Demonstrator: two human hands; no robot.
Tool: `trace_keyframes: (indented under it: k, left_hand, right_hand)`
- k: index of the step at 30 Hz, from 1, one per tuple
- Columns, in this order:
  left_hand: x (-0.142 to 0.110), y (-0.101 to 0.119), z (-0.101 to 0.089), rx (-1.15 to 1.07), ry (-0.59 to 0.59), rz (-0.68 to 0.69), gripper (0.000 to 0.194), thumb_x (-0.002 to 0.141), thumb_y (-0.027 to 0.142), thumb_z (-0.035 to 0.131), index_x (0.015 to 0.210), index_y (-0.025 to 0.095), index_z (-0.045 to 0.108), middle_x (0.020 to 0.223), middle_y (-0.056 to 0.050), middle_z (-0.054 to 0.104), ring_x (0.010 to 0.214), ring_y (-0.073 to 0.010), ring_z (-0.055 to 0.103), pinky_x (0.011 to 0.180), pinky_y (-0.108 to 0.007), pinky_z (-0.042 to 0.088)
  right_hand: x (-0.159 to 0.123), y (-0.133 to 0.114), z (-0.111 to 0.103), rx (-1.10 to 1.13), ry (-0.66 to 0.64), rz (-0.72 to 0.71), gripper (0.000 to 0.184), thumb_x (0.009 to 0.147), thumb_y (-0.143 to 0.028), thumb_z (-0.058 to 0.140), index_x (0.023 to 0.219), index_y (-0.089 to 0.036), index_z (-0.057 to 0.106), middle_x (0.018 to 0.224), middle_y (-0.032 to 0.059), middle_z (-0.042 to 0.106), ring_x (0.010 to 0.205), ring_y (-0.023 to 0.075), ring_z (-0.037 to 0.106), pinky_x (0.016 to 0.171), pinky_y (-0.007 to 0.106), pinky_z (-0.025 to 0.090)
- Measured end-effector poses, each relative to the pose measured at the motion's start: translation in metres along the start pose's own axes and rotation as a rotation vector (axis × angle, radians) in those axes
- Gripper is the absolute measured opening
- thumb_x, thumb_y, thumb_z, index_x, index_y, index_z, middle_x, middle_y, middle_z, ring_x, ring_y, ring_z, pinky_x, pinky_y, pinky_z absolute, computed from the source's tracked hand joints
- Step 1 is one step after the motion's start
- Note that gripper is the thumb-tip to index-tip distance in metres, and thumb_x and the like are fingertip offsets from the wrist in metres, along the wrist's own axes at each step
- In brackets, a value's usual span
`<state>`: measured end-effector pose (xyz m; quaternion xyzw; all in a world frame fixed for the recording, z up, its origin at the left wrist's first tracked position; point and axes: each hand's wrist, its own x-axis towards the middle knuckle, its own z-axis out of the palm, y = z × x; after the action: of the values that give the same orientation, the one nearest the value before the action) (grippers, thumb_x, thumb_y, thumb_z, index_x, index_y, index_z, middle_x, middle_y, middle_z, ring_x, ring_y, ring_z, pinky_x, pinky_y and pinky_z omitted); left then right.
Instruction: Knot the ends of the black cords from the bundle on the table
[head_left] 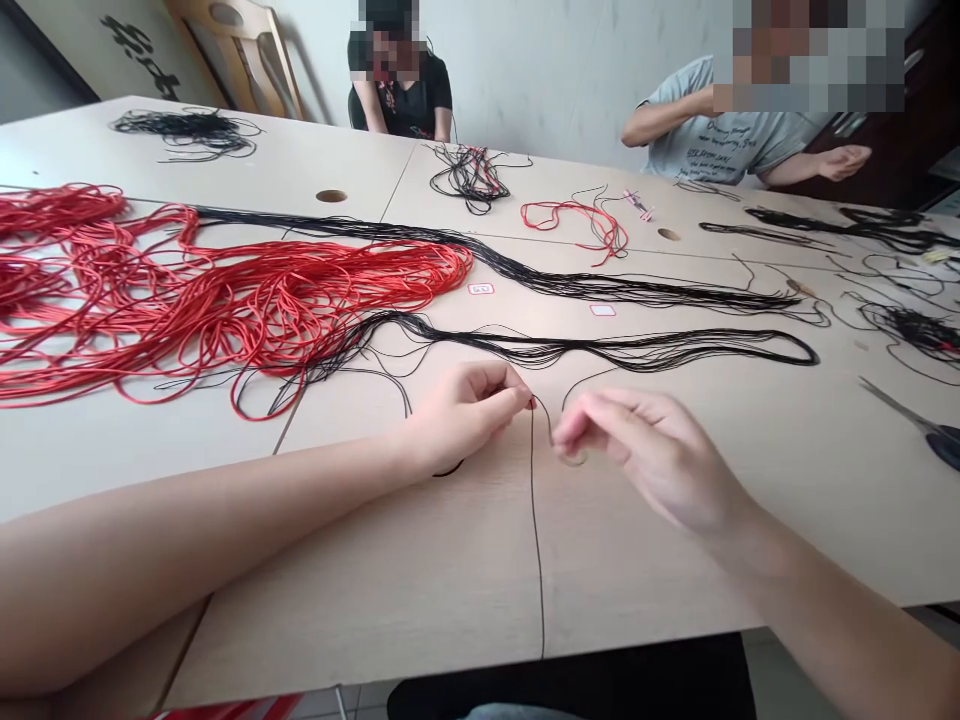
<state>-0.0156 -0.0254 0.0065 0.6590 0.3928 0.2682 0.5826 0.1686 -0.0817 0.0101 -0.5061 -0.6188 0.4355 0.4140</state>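
Note:
My left hand is closed in a pinch on a thin black cord, with a tiny bit of red at the fingertips. One end of the cord runs down over the table's front edge; another strand curves toward my right hand. The right fingers are curled together around that strand, slightly smeared by motion, just right of the left hand. Beyond both hands lies a looped bundle of black cords. A short dark piece of cord shows beneath the left wrist.
Red cords are heaped at the left. A longer black bundle crosses the table behind. Scissors lie at the right edge. Two people sit across, one in a black top, one in a grey shirt.

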Motion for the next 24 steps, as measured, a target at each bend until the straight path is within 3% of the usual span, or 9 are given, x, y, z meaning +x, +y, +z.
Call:
trace_keyframes:
  k: [2, 5, 7, 9, 11, 13, 16, 20, 24]
  left_hand:
    - [0.001, -0.001, 0.0, -0.029, 0.013, 0.002, 0.016, 0.08, 0.028, 0.05, 0.076, 0.014, 0.056, 0.055, 0.005, 0.046, 0.047, -0.0061, 0.037, 0.044, -0.019, 0.029]
    - [0.002, -0.001, 0.001, -0.056, 0.022, 0.008, 0.017, 0.08, 0.03, 0.054, 0.077, 0.013, 0.058, 0.058, 0.004, 0.05, 0.05, -0.0065, 0.042, 0.046, -0.019, 0.032]
    - [0.001, 0.001, 0.002, -0.061, 0.024, 0.018, 0.017, 0.079, 0.029, 0.056, 0.075, 0.013, 0.059, 0.06, 0.002, 0.055, 0.053, -0.007, 0.046, 0.048, -0.019, 0.035]
    - [0.0, 0.003, 0.003, -0.057, 0.023, 0.024, 0.016, 0.078, 0.028, 0.057, 0.073, 0.012, 0.061, 0.065, 0.0, 0.06, 0.057, -0.0074, 0.049, 0.052, -0.019, 0.037]
    - [0.0, 0.004, 0.003, -0.059, 0.023, 0.015, 0.016, 0.078, 0.027, 0.056, 0.073, 0.013, 0.062, 0.071, -0.001, 0.064, 0.06, -0.0074, 0.051, 0.054, -0.019, 0.038]
    - [-0.001, 0.004, 0.003, -0.075, 0.007, -0.001, 0.016, 0.079, 0.026, 0.054, 0.073, 0.014, 0.063, 0.074, -0.002, 0.067, 0.058, -0.0073, 0.051, 0.052, -0.019, 0.037]
    - [-0.001, 0.004, 0.002, -0.099, -0.046, -0.01, 0.017, 0.078, 0.024, 0.051, 0.071, 0.015, 0.063, 0.071, -0.002, 0.068, 0.058, -0.0082, 0.053, 0.052, -0.019, 0.037]
    - [-0.002, 0.005, 0.001, -0.054, -0.104, 0.015, 0.015, 0.075, 0.022, 0.053, 0.071, 0.014, 0.064, 0.075, -0.002, 0.069, 0.072, -0.0119, 0.06, 0.067, -0.022, 0.044]
    - [-0.003, 0.005, 0.001, 0.077, -0.095, -0.014, 0.017, 0.073, 0.026, 0.054, 0.074, 0.013, 0.065, 0.069, -0.003, 0.066, 0.062, -0.0126, 0.057, 0.056, -0.023, 0.043]
  right_hand:
    - [-0.004, -0.002, 0.007, 0.16, -0.159, 0.165, 0.03, 0.09, -0.041, 0.046, 0.09, -0.016, 0.064, 0.087, 0.0067, 0.064, 0.085, 0.0176, 0.06, 0.08, 0.035, 0.049]
    - [-0.005, -0.004, 0.012, 0.324, -0.254, 0.276, 0.028, 0.086, -0.038, 0.054, 0.105, -0.018, 0.061, 0.106, 0.0075, 0.062, 0.103, 0.0188, 0.056, 0.096, 0.038, 0.042]
    - [-0.004, -0.006, 0.01, 0.5, -0.301, 0.362, 0.026, 0.086, -0.034, 0.056, 0.107, -0.018, 0.059, 0.109, 0.008, 0.061, 0.105, 0.0184, 0.056, 0.096, 0.037, 0.042]
    - [-0.002, -0.006, 0.007, 0.629, -0.304, 0.445, 0.021, 0.086, -0.029, 0.056, 0.103, -0.017, 0.057, 0.097, 0.0064, 0.062, 0.092, 0.0155, 0.06, 0.086, 0.032, 0.047]
    - [0.0, -0.006, 0.004, 0.67, -0.29, 0.499, 0.016, 0.084, -0.028, 0.058, 0.095, -0.016, 0.057, 0.076, 0.0005, 0.056, 0.063, 0.0085, 0.054, 0.062, 0.023, 0.047]
    - [0.002, -0.005, 0.001, 0.641, -0.258, 0.529, 0.016, 0.082, -0.03, 0.06, 0.09, -0.016, 0.057, 0.063, -0.0051, 0.043, 0.045, 0.0032, 0.033, 0.041, 0.017, 0.03]
    - [0.003, -0.003, -0.002, 0.541, -0.21, 0.524, 0.018, 0.081, -0.033, 0.059, 0.087, -0.016, 0.058, 0.058, -0.0077, 0.031, 0.044, 0.0031, 0.016, 0.037, 0.018, 0.01]
    - [0.003, -0.003, 0.0, 0.387, -0.194, 0.444, 0.014, 0.082, -0.03, 0.055, 0.08, -0.016, 0.059, 0.054, -0.0085, 0.023, 0.044, 0.0042, 0.016, 0.039, 0.019, 0.011]
    - [0.001, -0.004, 0.003, 0.177, -0.161, 0.276, 0.015, 0.082, -0.027, 0.053, 0.075, -0.015, 0.059, 0.051, -0.0079, 0.028, 0.045, 0.0046, 0.021, 0.04, 0.02, 0.017]
